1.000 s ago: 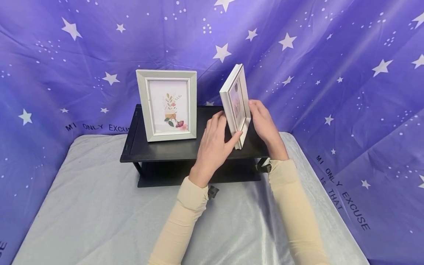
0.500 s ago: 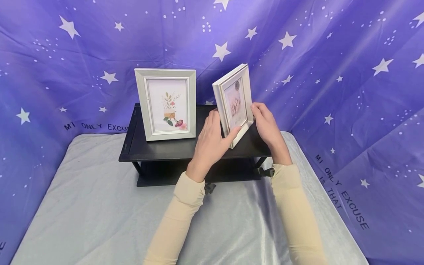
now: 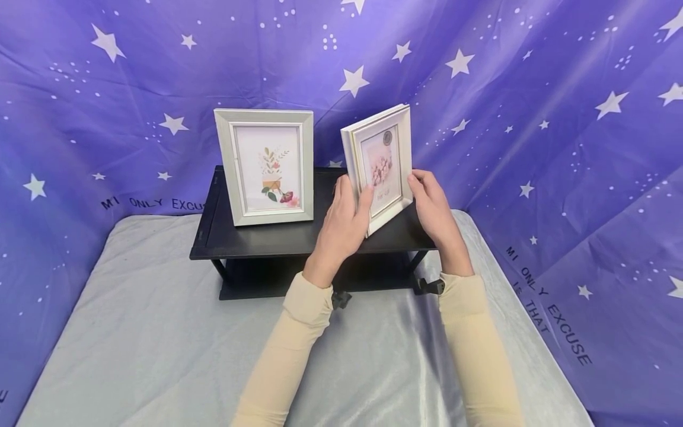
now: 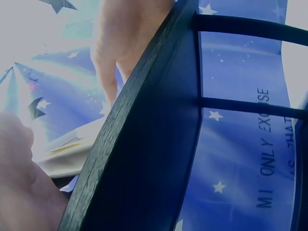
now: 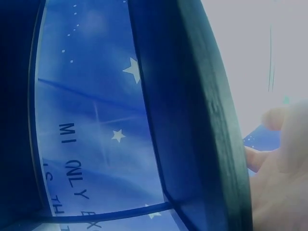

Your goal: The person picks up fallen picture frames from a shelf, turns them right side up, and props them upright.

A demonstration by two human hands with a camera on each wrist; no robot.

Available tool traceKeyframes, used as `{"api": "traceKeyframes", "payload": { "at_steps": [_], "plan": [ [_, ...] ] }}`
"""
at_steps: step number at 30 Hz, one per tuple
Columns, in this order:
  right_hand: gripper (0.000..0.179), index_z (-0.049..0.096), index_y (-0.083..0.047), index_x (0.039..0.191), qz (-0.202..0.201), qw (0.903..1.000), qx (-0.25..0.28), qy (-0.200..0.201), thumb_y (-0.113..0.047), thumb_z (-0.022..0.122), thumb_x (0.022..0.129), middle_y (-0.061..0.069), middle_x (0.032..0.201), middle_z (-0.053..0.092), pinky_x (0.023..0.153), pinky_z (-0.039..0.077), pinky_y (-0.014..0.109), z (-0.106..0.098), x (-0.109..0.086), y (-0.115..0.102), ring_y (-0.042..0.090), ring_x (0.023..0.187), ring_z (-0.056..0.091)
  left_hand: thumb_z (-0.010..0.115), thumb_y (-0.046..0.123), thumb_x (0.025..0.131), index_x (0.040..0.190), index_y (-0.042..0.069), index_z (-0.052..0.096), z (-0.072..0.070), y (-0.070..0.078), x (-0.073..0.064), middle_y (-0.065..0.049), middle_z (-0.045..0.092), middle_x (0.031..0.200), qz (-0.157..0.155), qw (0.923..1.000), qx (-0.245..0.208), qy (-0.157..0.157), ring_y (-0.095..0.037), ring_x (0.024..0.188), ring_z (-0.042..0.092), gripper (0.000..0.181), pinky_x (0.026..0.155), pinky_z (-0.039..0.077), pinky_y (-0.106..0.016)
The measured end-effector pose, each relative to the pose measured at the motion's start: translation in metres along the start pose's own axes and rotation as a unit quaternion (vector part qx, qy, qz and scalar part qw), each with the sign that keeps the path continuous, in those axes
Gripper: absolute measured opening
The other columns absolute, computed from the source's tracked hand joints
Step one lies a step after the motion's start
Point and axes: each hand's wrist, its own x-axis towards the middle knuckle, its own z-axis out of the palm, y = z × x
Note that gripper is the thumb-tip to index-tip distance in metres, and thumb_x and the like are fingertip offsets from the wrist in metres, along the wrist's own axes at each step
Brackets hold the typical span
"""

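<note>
A white picture frame (image 3: 388, 204) with pink flowers on its print stands on the right part of a black two-tier shelf (image 3: 267, 243), turned at an angle. My left hand (image 3: 340, 228) grips its left edge, thumb along the front and fingers behind. At the right edge my right hand (image 3: 434, 207) pinches it, most fingertips hidden. In the left wrist view the lower part of the frame (image 4: 72, 161) shows between both hands. The right wrist view shows my right hand (image 5: 279, 187) beyond the shelf board; the frame is hard to make out there.
A second, grey-green picture frame (image 3: 226, 160) with a plant print stands upright on the left part of the shelf. The shelf rests on a table with a pale grey cloth (image 3: 160, 356). A purple star-patterned curtain (image 3: 160, 71) hangs close behind and at both sides.
The white picture frame has turned from nearly edge-on to show more of its front. My right hand has moved slightly right and down with its edge; the left thumb has shifted up the frame.
</note>
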Motion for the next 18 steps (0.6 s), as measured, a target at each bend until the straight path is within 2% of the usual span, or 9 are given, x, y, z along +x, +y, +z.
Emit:
{"api": "traceKeyframes", "payload": {
  "at_steps": [3, 6, 12, 18],
  "plan": [
    [0.058, 0.047, -0.004, 0.158, 0.001, 1.0, 0.0, 0.001, -0.042, 0.045, 0.115, 0.019, 0.16, 0.05, 0.126, 0.033, 0.05, 0.001, -0.003, 0.001, 0.032, 0.148, 0.047, 0.033, 0.05, 0.114, 0.144, 0.004, 0.039, 0.001, -0.001, 0.003, -0.016, 0.05, 0.133, -0.015, 0.9998, -0.013, 0.0, -0.033, 0.113, 0.058, 0.055, 0.099, 0.052, -0.053],
    [0.057, 0.044, -0.002, 0.159, 0.0, 1.0, 0.004, 0.002, -0.039, 0.045, 0.115, 0.019, 0.164, 0.047, 0.128, 0.032, 0.052, 0.001, -0.006, 0.002, 0.032, 0.154, 0.045, 0.032, 0.05, 0.114, 0.146, 0.003, 0.038, 0.003, -0.001, 0.007, -0.017, 0.051, 0.136, -0.031, 0.9992, -0.025, 0.003, -0.036, 0.121, 0.059, 0.057, 0.105, 0.05, -0.057],
    [0.058, 0.041, -0.002, 0.159, -0.001, 1.0, 0.006, 0.005, -0.04, 0.046, 0.115, 0.022, 0.161, 0.049, 0.127, 0.034, 0.052, 0.003, -0.013, 0.005, 0.033, 0.151, 0.048, 0.032, 0.05, 0.115, 0.135, 0.006, 0.041, 0.004, -0.003, 0.012, -0.018, 0.061, 0.123, -0.052, 0.9977, -0.042, 0.006, -0.035, 0.113, 0.062, 0.049, 0.097, 0.05, -0.054],
    [0.06, 0.04, -0.005, 0.16, 0.007, 0.9998, -0.012, 0.016, -0.044, 0.048, 0.114, 0.024, 0.157, 0.053, 0.124, 0.037, 0.056, 0.006, -0.023, 0.004, 0.037, 0.146, 0.053, 0.029, 0.05, 0.116, 0.143, 0.007, 0.038, 0.001, 0.0, 0.014, -0.021, 0.067, 0.129, -0.07, 0.995, -0.071, 0.003, -0.034, 0.122, 0.066, 0.052, 0.107, 0.05, -0.056]
  ]
}}
